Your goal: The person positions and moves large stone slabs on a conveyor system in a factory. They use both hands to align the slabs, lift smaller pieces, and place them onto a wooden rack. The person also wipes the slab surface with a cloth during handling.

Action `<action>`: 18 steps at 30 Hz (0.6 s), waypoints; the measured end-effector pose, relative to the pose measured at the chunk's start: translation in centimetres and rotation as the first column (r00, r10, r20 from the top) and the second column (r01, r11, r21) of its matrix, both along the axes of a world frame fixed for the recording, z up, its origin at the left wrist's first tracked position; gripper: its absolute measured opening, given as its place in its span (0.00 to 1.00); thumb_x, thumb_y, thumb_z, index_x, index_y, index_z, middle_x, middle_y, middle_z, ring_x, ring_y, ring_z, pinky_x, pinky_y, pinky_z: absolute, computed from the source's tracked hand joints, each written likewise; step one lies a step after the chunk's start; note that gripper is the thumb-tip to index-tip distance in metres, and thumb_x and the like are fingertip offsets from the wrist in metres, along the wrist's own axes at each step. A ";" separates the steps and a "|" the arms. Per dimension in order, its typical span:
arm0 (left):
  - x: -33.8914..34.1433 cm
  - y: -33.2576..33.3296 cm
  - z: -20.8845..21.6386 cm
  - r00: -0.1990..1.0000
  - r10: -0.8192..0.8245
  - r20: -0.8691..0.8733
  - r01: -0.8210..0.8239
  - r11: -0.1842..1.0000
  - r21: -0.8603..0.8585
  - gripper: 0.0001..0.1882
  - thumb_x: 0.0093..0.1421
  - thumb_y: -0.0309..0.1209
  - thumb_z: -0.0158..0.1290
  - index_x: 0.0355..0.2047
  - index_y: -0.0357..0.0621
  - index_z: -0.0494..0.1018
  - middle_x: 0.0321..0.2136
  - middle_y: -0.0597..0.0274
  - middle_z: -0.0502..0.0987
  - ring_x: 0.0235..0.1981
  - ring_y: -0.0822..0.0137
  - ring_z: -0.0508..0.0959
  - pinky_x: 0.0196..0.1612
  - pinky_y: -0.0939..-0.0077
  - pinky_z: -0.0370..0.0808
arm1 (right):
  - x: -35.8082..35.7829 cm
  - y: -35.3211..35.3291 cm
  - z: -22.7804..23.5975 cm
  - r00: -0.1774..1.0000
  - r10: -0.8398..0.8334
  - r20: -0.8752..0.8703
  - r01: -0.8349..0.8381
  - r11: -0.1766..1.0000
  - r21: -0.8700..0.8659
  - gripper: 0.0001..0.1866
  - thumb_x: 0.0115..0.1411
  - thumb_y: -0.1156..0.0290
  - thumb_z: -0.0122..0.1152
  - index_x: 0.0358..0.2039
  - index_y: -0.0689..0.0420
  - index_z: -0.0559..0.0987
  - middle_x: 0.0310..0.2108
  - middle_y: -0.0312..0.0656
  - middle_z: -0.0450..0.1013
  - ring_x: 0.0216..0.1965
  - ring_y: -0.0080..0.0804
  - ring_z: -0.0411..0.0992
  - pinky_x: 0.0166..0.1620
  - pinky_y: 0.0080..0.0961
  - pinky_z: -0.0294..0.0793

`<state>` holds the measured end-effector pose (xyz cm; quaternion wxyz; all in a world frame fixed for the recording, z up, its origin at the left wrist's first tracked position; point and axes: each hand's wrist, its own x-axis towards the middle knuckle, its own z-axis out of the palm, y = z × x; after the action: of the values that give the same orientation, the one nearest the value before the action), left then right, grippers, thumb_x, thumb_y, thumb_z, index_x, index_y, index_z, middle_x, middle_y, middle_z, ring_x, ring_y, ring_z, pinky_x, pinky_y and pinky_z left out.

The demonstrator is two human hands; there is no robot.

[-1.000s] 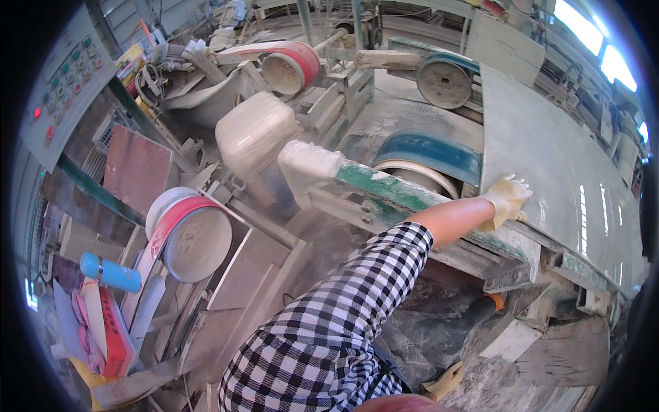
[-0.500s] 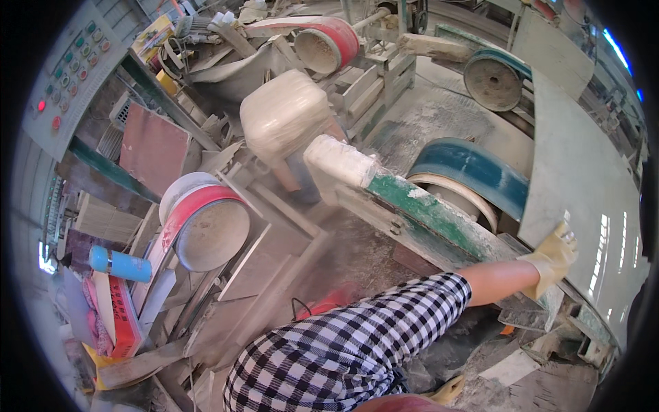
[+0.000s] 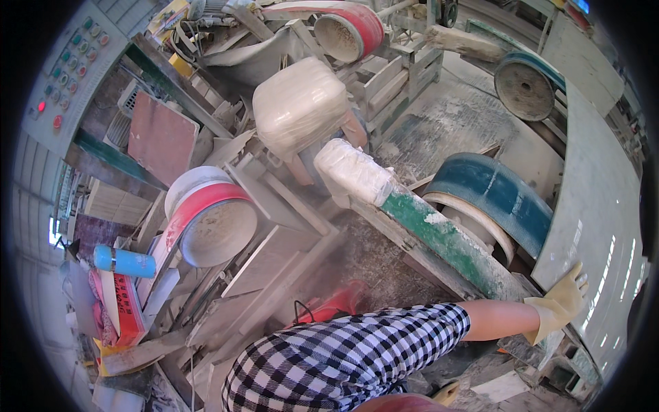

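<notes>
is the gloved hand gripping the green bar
No, the gloved right hand lies flat and open against the grey stone slab, beside the green bar.

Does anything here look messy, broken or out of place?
Pale stone dust cakes the green machine arm and the floor. Loose tiles and scraps lie jumbled at lower left. The gloved right hand rests flat on the stone slab, which looks intact.

A grey control panel (image 3: 65,65) — studded with coloured buttons — was mounted upper left. A red printed package (image 3: 123,309) was seen lower left.
</notes>
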<state>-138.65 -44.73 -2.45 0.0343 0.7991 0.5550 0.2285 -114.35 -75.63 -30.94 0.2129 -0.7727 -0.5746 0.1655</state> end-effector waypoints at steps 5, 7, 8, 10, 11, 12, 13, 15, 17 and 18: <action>-0.4 -0.3 0.4 0.999 -0.025 -0.026 0.025 1.000 -0.001 0.26 0.68 0.35 0.47 0.66 0.45 0.70 0.69 0.58 0.67 0.71 0.58 0.64 0.74 0.38 0.43 | -0.6 0.4 0.1 1.000 0.013 0.011 -0.013 1.000 -0.020 0.22 0.74 0.59 0.51 0.48 0.69 0.80 0.45 0.63 0.78 0.46 0.58 0.74 0.52 0.39 0.74; -0.3 -0.3 0.3 1.000 -0.006 0.004 0.006 1.000 0.014 0.26 0.68 0.34 0.47 0.66 0.44 0.70 0.69 0.58 0.67 0.71 0.59 0.64 0.74 0.38 0.43 | -0.6 0.4 0.1 1.000 0.018 0.012 -0.017 0.999 -0.026 0.22 0.74 0.59 0.51 0.48 0.69 0.80 0.45 0.63 0.78 0.45 0.58 0.74 0.52 0.39 0.74; -0.2 -0.2 0.1 1.000 -0.007 0.012 0.007 1.000 0.012 0.26 0.68 0.34 0.47 0.66 0.44 0.70 0.69 0.58 0.67 0.71 0.59 0.65 0.74 0.39 0.43 | -0.6 0.4 0.1 1.000 0.022 0.013 -0.022 0.999 -0.032 0.22 0.74 0.59 0.51 0.47 0.69 0.80 0.45 0.63 0.78 0.45 0.58 0.74 0.52 0.39 0.74; 0.2 0.1 -0.3 1.000 0.022 0.001 -0.022 0.999 0.045 0.25 0.68 0.33 0.47 0.64 0.44 0.71 0.68 0.58 0.69 0.70 0.58 0.65 0.74 0.40 0.44 | -0.3 0.2 0.0 1.000 0.029 0.009 -0.029 0.999 -0.037 0.22 0.74 0.59 0.50 0.47 0.69 0.80 0.45 0.64 0.78 0.45 0.59 0.74 0.52 0.39 0.74; 0.5 0.2 -0.6 1.000 0.026 -0.017 -0.026 0.998 0.051 0.24 0.68 0.33 0.47 0.63 0.44 0.72 0.67 0.58 0.70 0.70 0.58 0.66 0.74 0.41 0.44 | -0.1 0.0 0.0 1.000 0.028 0.005 -0.028 0.999 -0.035 0.23 0.74 0.59 0.50 0.47 0.69 0.80 0.45 0.64 0.78 0.45 0.59 0.74 0.52 0.39 0.73; 0.7 0.4 -0.9 0.999 0.040 0.030 -0.042 0.997 0.061 0.24 0.68 0.33 0.47 0.63 0.44 0.72 0.67 0.58 0.70 0.70 0.58 0.66 0.74 0.42 0.45 | 0.0 0.0 -0.1 1.000 0.030 0.007 -0.029 0.999 -0.040 0.23 0.74 0.59 0.50 0.47 0.69 0.80 0.45 0.64 0.78 0.45 0.59 0.74 0.51 0.40 0.73; 1.0 0.7 -1.2 0.996 0.050 0.067 -0.054 0.996 0.064 0.23 0.68 0.33 0.46 0.62 0.45 0.72 0.66 0.57 0.71 0.70 0.58 0.66 0.74 0.43 0.45 | 0.3 -0.2 0.0 0.999 0.034 0.013 -0.034 0.999 -0.038 0.23 0.74 0.59 0.50 0.47 0.69 0.80 0.45 0.64 0.78 0.45 0.59 0.74 0.51 0.40 0.73; 1.4 1.2 -1.6 0.993 0.069 0.098 -0.076 0.995 0.072 0.23 0.69 0.34 0.45 0.63 0.45 0.71 0.66 0.57 0.71 0.70 0.58 0.66 0.74 0.42 0.46 | 0.4 -0.5 0.3 0.999 0.038 0.019 -0.038 0.998 -0.042 0.23 0.74 0.59 0.50 0.46 0.70 0.80 0.44 0.64 0.78 0.45 0.59 0.74 0.51 0.40 0.73; 1.5 1.6 -1.9 0.992 0.066 0.112 -0.072 0.996 0.051 0.25 0.70 0.34 0.44 0.66 0.45 0.69 0.67 0.56 0.70 0.70 0.58 0.66 0.73 0.40 0.45 | 0.0 -0.9 0.8 0.998 0.052 0.030 -0.050 0.997 -0.062 0.23 0.74 0.59 0.50 0.46 0.70 0.80 0.44 0.64 0.78 0.44 0.60 0.74 0.51 0.40 0.73; 1.5 1.7 -1.9 0.993 0.084 0.086 -0.090 0.993 0.073 0.26 0.70 0.35 0.43 0.67 0.45 0.68 0.67 0.56 0.70 0.71 0.58 0.65 0.73 0.40 0.45 | -0.2 -1.3 1.3 0.998 0.052 0.034 -0.049 0.996 -0.076 0.23 0.74 0.59 0.50 0.46 0.70 0.80 0.44 0.64 0.78 0.44 0.60 0.74 0.51 0.40 0.73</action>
<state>-137.11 -43.07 -4.32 0.0166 0.7646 0.5783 0.2841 -114.60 -76.97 -29.66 0.1691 -0.7683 -0.5910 0.1784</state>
